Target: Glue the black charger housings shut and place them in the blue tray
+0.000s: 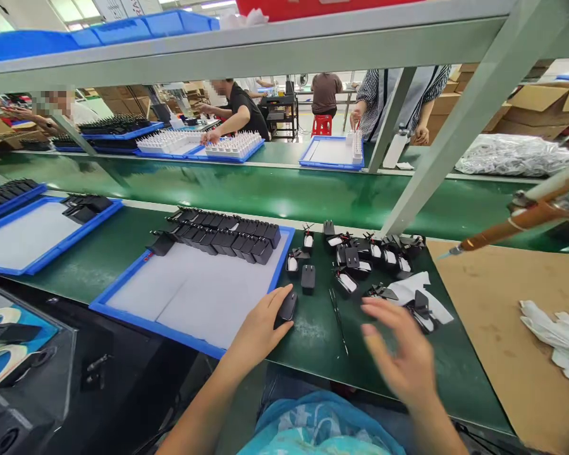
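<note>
Over the green bench (313,332) at your 12 o'clock, black adapter (288,306) in your left hand (260,322), fingers narrowed round it, tweezers (339,321) at adapter's 3 o'clock, your right hand (403,354) at adapter's 4, blurred, fingers wide

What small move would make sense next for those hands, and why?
Perhaps move the black case into the blue-rimmed tray: the left hand grips it just beside the tray, where similar cases stand in rows with bare space in front.

Bright, glare on belt (246,193), blurred right grip (405,354)
</note>
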The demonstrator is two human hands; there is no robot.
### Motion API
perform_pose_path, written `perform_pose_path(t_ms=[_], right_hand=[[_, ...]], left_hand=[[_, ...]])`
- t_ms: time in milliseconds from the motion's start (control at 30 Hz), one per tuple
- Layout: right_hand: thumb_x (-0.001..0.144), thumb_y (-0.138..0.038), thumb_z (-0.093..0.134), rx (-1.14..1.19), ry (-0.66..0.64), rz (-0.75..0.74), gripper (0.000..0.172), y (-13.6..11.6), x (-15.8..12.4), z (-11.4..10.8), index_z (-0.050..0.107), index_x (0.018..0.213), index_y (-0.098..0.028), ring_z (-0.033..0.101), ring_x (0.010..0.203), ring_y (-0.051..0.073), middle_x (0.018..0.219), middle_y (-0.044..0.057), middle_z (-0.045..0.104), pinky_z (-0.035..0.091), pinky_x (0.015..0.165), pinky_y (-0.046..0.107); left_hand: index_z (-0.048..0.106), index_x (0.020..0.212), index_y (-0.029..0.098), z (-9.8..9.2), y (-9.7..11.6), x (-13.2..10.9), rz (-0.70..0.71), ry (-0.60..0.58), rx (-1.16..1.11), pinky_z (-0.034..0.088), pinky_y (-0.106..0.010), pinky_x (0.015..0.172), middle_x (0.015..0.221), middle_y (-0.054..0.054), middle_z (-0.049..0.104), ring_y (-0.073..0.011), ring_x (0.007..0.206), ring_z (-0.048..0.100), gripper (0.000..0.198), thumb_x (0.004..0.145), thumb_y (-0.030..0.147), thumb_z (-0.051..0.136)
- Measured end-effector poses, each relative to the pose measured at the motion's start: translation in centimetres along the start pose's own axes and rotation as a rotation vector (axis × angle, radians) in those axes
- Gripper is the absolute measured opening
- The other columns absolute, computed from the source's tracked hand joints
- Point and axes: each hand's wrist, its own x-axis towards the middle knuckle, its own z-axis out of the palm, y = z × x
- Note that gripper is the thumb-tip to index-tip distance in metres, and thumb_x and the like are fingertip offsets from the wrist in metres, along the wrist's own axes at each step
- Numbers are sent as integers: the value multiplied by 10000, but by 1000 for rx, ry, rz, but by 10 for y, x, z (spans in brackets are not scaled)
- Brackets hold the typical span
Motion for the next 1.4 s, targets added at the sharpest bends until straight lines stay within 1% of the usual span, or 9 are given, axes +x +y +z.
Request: perform_pose_path(t_ms=[100, 200, 333, 533, 800, 1000, 1167, 1267, 1400], right_hand=[[886, -174, 558, -54, -266, -116, 294, -15, -7, 35, 616, 1168, -237, 622, 1104, 233, 1212, 112, 639, 577, 889, 399], [904, -197, 542, -88, -338, -174, 294, -12, -13, 55, 613, 1188, -220, 624, 1102, 220, 1231, 108, 643, 569, 898, 395], [920, -195, 510, -118, -419, -196, 308, -1, -20, 59, 613, 1208, -231, 629, 1112, 214, 1264, 103, 638, 569, 886, 392], [917, -174, 501, -125, -438, -183, 312, -1, -18, 55, 629, 1195, -237, 622, 1139, 202, 1298, 90, 624, 563, 919, 373], [915, -198, 514, -136, -440, -184, 309, -8, -15, 58, 612, 1207, -227, 636, 1121, 197, 1287, 87, 635, 575, 897, 351], [876, -287, 604, -251, -321, -229, 435, -16, -24, 74, 549, 1294, -183, 648, 1088, 255, 1245, 137, 650, 584, 867, 402], [857, -243, 626, -336, -254, -268, 485, -16, -31, 82, 527, 1329, -196, 665, 1042, 267, 1223, 126, 667, 597, 815, 400], [848, -222, 638, -299, -237, -260, 453, -13, -30, 81, 554, 1292, -201, 660, 1055, 264, 1201, 123, 676, 595, 843, 402], [846, -133, 616, -159, -279, -245, 391, -7, -26, 71, 592, 1225, -227, 664, 1039, 211, 1212, 99, 669, 592, 862, 353]], left_hand=[[444, 1346, 304, 20, 10, -7, -96, 65, -29, 550, -431, 846, 1255, -85, 512, -267, 1009, 622, 603, 796, 275, 687], [455, 1338, 315, 33, 17, -18, -89, 99, -127, 547, -405, 861, 1223, -74, 482, -245, 1016, 605, 615, 775, 230, 687], [384, 1420, 346, 27, 15, -26, -45, -39, -423, 553, -355, 845, 1327, -80, 451, -202, 1003, 581, 662, 819, 215, 629], [561, 1305, 266, 28, 10, -17, -220, -1, -706, 548, -293, 732, 1191, -66, 616, -142, 773, 600, 383, 960, 352, 420], [666, 1143, 214, 49, 4, -10, -282, 121, -905, 500, -211, 507, 889, -36, 669, -94, 568, 536, 316, 895, 357, 532], [690, 1051, 216, 49, 4, -5, -277, 164, -905, 533, -218, 542, 932, -31, 681, -93, 575, 573, 256, 880, 269, 507], [684, 1088, 221, 48, 4, -6, -242, 104, -909, 564, -232, 599, 1097, -55, 657, -116, 681, 624, 283, 899, 282, 483], [681, 1103, 233, 47, 4, -10, -221, 118, -926, 574, -234, 637, 1144, -58, 631, -126, 750, 634, 274, 904, 292, 503], [679, 1107, 240, 50, 7, -20, -214, 128, -974, 575, -233, 595, 1155, -59, 582, -75, 621, 596, 257, 917, 309, 520]])
